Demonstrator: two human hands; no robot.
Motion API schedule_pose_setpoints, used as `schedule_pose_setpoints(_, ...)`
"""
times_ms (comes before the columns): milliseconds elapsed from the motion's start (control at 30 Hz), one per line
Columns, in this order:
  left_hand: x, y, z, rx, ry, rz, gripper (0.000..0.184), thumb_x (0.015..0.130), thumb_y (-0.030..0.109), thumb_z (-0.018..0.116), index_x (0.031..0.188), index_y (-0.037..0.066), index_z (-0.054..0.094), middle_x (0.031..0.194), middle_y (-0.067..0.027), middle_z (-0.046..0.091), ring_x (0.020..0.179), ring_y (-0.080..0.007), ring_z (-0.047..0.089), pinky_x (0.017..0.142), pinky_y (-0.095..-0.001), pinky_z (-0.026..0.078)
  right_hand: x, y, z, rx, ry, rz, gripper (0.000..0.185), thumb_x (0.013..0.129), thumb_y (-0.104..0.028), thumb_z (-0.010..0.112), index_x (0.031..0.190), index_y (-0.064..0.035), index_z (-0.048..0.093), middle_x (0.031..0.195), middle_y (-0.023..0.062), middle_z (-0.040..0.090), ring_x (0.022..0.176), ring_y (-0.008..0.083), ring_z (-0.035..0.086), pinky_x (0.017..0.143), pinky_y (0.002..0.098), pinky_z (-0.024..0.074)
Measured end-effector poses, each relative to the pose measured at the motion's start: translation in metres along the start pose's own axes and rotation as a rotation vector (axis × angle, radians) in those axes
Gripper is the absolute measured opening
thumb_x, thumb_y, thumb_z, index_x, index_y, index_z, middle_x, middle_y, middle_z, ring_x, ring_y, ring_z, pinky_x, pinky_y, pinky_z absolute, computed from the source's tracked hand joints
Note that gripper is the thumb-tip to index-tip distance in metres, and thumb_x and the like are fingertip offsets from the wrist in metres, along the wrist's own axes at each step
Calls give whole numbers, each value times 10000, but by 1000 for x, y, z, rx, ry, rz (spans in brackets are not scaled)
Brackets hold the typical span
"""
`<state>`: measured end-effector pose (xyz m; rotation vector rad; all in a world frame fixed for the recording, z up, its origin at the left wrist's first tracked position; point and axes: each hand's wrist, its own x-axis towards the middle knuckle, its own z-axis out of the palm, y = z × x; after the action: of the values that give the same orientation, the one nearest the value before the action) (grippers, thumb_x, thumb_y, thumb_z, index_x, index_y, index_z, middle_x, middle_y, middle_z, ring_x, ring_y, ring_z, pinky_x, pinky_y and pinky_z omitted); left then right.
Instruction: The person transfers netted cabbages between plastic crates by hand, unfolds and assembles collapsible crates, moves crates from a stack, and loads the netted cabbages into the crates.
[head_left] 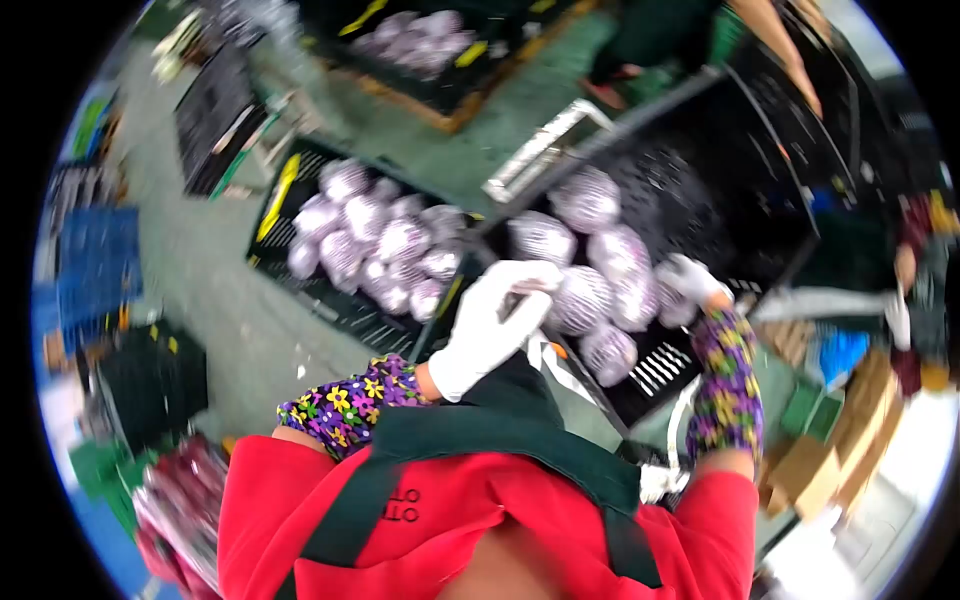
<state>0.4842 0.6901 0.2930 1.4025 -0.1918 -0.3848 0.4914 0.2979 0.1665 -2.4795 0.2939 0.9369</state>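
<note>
My left hand (490, 325), in a white glove, hovers over the near left edge of a black crate (740, 190). Its fingers are bent, with a gap between thumb and fingers and nothing visible in them. Inside the black crate, my gloved right hand (697, 279) grips a round, wrapped purple-and-white piece of produce (675, 306), partly covered by the hand. Several similar wrapped pieces (583, 299) lie on the crate's left side. To the left, a dark green crate (350, 322) holds a heap of wrapped pieces (367, 217).
Another dark crate (470, 95) with wrapped pieces stands on a wooden pallet (455, 122) ahead. A co-worker's arm (778, 45) shows at the upper right. Cardboard boxes (808, 480) stand at the right, blue crates (98, 262) at the left.
</note>
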Motion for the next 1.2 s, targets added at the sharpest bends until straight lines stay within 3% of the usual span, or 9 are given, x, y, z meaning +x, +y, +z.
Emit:
schedule_pose_setpoints(167,-53,-70,-194,144,637,-125,253,949,103,587,1181,7,555,1054,-71,654,936,-134,624,848,-282,491,-75,-156,-7,396,1082,-308,318,871,-112,612,1167,3,615,1121,173,645,993,282,639,910,359,491)
schedule_pose_setpoints(300,-104,-190,-324,297,851,-458,441,904,227,658,1257,5,516,1122,-103,637,982,-165,614,837,-289,489,-114,-331,77,767,656,-814,260,853,-17,616,1111,-5,634,1060,117,655,971,231,619,891,335,486)
schedule_pose_setpoints(433,-51,-222,-369,818,746,-331,740,780,323,739,1366,-14,436,1297,-256,519,1220,-388,488,1044,-419,392,5,-412,232,1268,-55,-293,698,843,-129,720,1426,-68,341,1331,103,481,1170,214,503,954,354,451)
schedule_pose_setpoints(567,31,-257,-408,860,617,-185,796,747,377,760,1378,17,436,1316,-256,508,1240,-400,463,1065,-430,369,146,-422,309,1226,-146,527,1099,748,-504,773,1511,-330,1,1516,159,258,1331,461,320,873,713,402)
schedule_pose_setpoints(667,82,-281,-427,590,643,-392,852,703,482,788,1329,1,468,1263,-278,542,1238,-421,471,1043,-444,390,202,-442,335,1466,-132,638,1231,706,-560,786,1508,-298,-110,1568,167,137,1365,520,224,914,727,387)
schedule_pose_setpoints(833,108,-278,-424,897,614,-513,672,686,558,783,1113,64,622,1032,-245,628,999,-387,612,923,-428,483,221,-460,350,1551,149,642,1210,749,-415,801,1513,-243,-121,1532,173,217,1310,434,369,867,698,438)
schedule_pose_setpoints(900,99,-305,-432,901,401,-318,347,766,456,709,982,187,675,1158,-72,593,1071,-381,526,830,-503,466,214,-451,356,1561,184,581,1099,762,-365,801,1519,-230,16,1485,164,285,1277,403,409,798,656,491)
schedule_pose_setpoints(967,85,-328,-436,1409,112,352,184,811,316,643,889,150,653,1045,-94,630,979,-352,580,761,-476,484,199,-435,359,1504,151,359,927,780,-327,791,1473,-204,188,1427,145,348,1245,383,435,794,644,497)
schedule_pose_setpoints(1200,13,-139,-417,710,-183,93,385,842,351,577,1144,111,578,1107,-95,622,1051,-249,575,911,-424,422,69,-425,302,1625,-82,-102,643,846,-86,687,1409,-119,378,1334,92,446,1178,193,482,965,356,462)
